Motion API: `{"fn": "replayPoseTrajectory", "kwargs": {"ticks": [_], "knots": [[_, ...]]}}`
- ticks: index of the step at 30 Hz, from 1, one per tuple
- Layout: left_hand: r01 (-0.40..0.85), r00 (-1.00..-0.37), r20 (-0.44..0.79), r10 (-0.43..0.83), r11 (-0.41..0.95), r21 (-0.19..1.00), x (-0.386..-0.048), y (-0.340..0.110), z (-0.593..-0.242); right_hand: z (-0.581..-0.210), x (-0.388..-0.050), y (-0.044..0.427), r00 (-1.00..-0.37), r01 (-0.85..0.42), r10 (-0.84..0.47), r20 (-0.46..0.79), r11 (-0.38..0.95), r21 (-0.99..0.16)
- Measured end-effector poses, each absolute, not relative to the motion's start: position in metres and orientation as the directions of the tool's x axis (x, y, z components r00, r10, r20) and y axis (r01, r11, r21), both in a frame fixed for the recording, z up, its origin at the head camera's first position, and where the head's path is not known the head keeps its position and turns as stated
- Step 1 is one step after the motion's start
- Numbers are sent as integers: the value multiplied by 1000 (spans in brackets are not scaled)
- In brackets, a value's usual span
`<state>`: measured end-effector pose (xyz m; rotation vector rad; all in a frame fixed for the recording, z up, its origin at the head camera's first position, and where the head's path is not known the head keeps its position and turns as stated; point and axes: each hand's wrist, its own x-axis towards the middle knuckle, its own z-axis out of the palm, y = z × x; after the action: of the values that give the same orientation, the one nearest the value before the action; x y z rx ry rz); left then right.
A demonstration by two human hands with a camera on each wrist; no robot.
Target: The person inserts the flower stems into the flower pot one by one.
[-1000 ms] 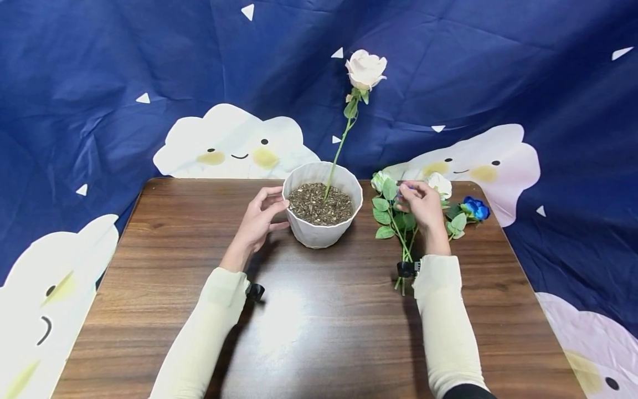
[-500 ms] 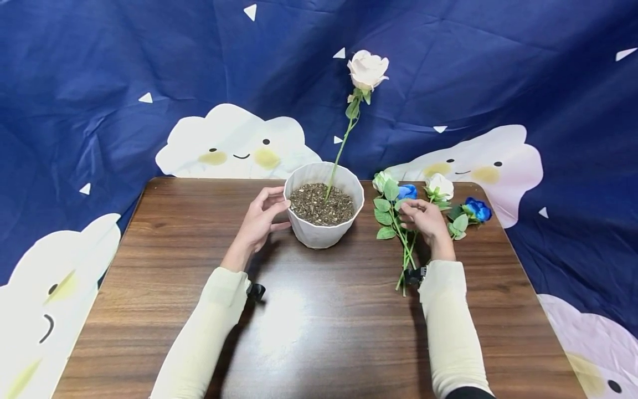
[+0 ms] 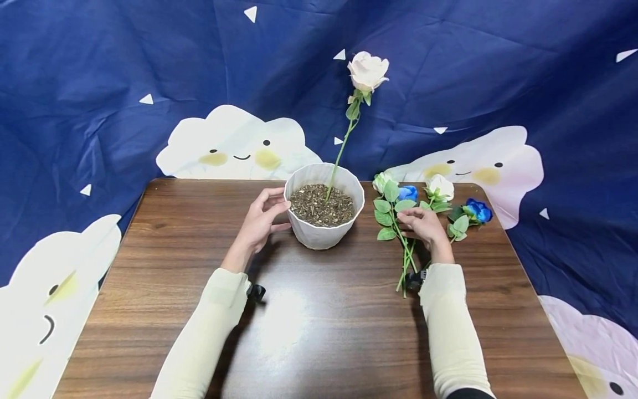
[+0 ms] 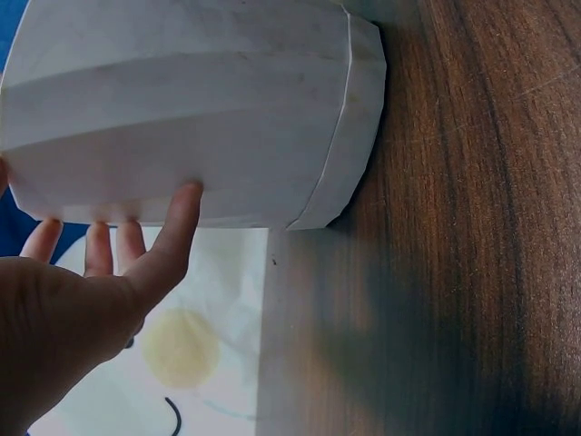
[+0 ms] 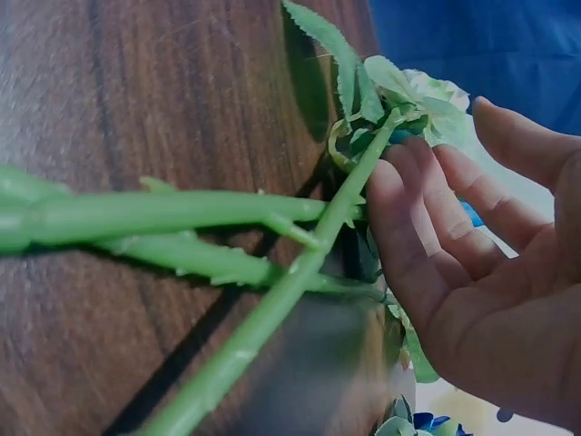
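Note:
My left hand [image 3: 255,224] rests its fingertips against the left side of the white pot [image 3: 319,237]. In the left wrist view, spread fingers of the left hand [image 4: 86,309] touch the faceted pot wall [image 4: 209,109]. One pale rose [image 3: 368,71] stands in the soil [image 3: 314,206], leaning slightly right. Over the crossed green stems [image 3: 406,257] is my right hand [image 3: 427,228], its fingers loosely bent beside the leaves. The right wrist view shows that hand [image 5: 508,245] with its fingertips close to a thorny stem [image 5: 272,318], not curled round it; contact is unclear.
Right of the pot lie a greenish-white rose [image 3: 385,182], a blue rose [image 3: 407,193], a white rose [image 3: 441,187] and another blue rose [image 3: 478,210]. Behind the brown table [image 3: 319,327] hangs a blue cloth [image 3: 99,50] with cloud shapes.
My right hand has come back toward me from the flower heads to the leaves and stems, uncovering the blue rose beside the greenish-white one. The left hand and pot look the same.

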<state>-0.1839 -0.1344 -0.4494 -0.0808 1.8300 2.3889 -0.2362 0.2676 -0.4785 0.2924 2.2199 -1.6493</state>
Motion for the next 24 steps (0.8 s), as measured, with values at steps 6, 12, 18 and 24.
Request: {"fn": "replayPoseTrajectory", "kwargs": {"ticks": [6,12,18,24], "knots": [[-136,-990,-123,68,-256,957,-184,-133,-449,-480,-239,267,-906,360,-73,-416,380,-852],[-137,-990,-124,69,-256,957,-184,-133,-449,-486,-241,268,-905,313,-121,-407,459,-832],[-139,-990,-125,72,-260,955,-183,-133,-448,-487,-243,269,-901,278,-152,-405,513,-812],[-137,-990,-123,70,-258,956,-182,-133,-447,-476,-243,268,-900,268,-175,-398,499,-824]]}}
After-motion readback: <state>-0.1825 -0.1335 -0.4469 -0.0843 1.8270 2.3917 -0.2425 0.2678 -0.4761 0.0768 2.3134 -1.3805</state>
